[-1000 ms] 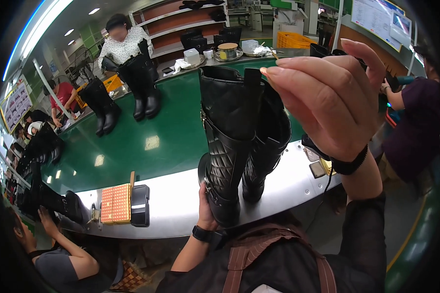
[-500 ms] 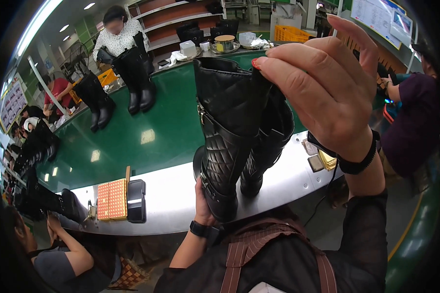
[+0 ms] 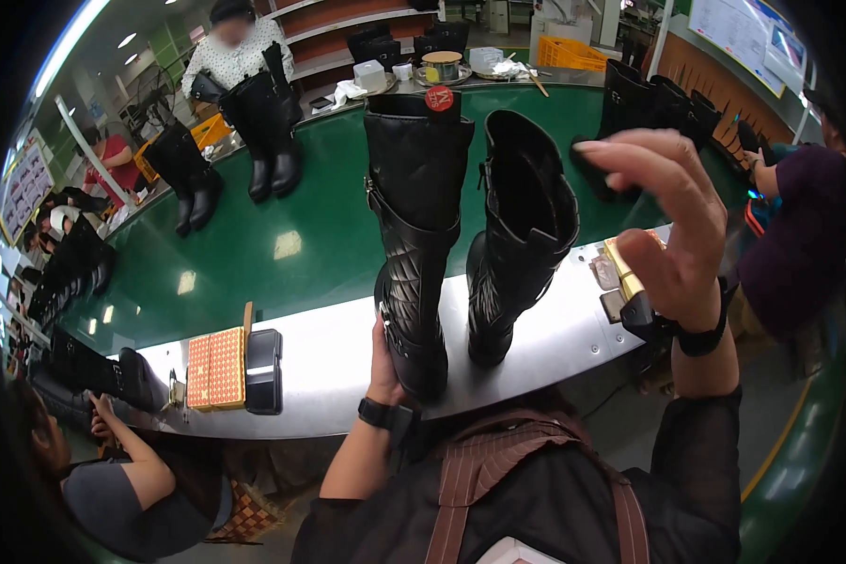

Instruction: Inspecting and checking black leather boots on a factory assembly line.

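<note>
A tall black boot point(image 3: 418, 169) with quilted panels and buckled straps stands upright in front of me. My left hand point(image 3: 383, 368) grips it low down near the heel, its fingers partly hidden behind the leather. A round red sticker point(image 3: 439, 98) sits at the rim of the shaft. Just to the right, a second black boot point(image 3: 506, 268) stands with its top gaping. Off to the right of that one, my right hand point(image 3: 672, 221) is raised in the air, fingers apart and curved, holding nothing.
A sheet of round red stickers point(image 3: 216, 368) lies beside a black tray point(image 3: 264, 371) on the metal edge. Yellow packets point(image 3: 625, 263) lie under my right hand. More boots point(image 3: 263, 132) stand across the green belt point(image 3: 329, 226). Co-workers sit left, right and opposite.
My right hand has let go of the red sticker at the boot's top and drawn away to the right, opening. The left hand keeps its grip on the boot.
</note>
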{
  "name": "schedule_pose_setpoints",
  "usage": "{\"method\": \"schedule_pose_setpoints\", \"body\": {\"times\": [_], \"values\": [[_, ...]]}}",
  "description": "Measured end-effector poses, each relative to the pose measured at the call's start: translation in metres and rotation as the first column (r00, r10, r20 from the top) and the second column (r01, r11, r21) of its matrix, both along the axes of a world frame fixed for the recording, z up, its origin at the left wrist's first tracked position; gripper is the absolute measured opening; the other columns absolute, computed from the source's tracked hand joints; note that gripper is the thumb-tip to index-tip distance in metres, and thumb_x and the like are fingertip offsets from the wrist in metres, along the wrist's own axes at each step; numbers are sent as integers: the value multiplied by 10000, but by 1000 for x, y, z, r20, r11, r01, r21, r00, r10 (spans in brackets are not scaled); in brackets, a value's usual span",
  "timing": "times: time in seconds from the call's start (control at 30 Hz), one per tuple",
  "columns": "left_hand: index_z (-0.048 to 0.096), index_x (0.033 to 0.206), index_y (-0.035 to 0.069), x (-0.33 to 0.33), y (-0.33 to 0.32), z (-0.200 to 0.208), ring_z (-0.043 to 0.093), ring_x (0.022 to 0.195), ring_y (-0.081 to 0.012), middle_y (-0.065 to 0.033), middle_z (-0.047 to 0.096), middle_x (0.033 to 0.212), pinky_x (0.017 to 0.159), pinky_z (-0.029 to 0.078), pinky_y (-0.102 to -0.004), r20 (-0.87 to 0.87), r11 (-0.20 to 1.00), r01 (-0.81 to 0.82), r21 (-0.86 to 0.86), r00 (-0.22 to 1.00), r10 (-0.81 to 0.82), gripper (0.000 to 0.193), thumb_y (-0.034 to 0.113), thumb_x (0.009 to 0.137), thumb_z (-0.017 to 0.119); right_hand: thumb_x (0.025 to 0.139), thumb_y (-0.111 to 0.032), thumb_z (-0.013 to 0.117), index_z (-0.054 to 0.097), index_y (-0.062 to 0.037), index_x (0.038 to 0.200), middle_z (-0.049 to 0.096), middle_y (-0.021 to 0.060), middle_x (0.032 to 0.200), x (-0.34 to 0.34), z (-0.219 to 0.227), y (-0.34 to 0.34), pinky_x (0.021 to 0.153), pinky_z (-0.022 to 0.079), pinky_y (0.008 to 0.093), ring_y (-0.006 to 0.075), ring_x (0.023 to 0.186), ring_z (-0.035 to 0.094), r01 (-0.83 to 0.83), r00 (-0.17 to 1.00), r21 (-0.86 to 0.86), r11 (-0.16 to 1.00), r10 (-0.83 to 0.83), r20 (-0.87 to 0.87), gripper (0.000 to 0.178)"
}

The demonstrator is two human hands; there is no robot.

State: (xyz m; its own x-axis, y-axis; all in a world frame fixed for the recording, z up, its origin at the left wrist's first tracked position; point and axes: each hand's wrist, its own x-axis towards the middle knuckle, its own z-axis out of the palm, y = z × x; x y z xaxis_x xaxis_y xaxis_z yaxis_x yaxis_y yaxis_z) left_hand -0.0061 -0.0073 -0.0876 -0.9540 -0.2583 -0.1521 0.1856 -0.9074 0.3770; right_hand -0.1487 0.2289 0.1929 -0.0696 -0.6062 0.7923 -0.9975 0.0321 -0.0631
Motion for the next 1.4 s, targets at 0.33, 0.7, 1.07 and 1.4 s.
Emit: {"method": "schedule_pose_setpoints", "body": {"times": [0.33,0.7,1.07,1.4], "values": [[270,1083,128,20,16,15,410,1215,-374,-229,320,1318,1021,347,-539,-703,-208,-684,-700,606,373,618,342,751,745,642,-348,867,95,37,1479,276,246,1483,1,-236,-12,1105,267,411,346,1366,309,-184,634,272,944,-97,767,1203],[575,1288,156,29,38,58,453,1158,-441,-266,410,1311,982,396,-454,-340,-477,-26,-878,735,587,557,5,754,615,693,-319,804,352,15,1363,501,222,1281,14,-245,-39,989,412,383,354,1187,508,-157,562,271,950,-139,815,875],[634,1071,-23,8,12,64,620,1009,-230,-162,640,1128,873,474,-333,-215,13,-318,-948,669,712,379,155,773,786,777,-185,762,357,-89,1441,541,192,1294,-7,-233,-58,1027,400,374,290,1228,516,-478,515,155,864,133,847,783],[714,850,-7,-121,-132,148,688,695,-245,-135,703,762,645,519,-319,-138,-219,22,-975,716,684,307,290,776,740,888,-36,606,607,9,1083,611,20,802,-97,-293,-38,692,507,239,101,725,589,25,-175,-134,991,137,975,200]]}}
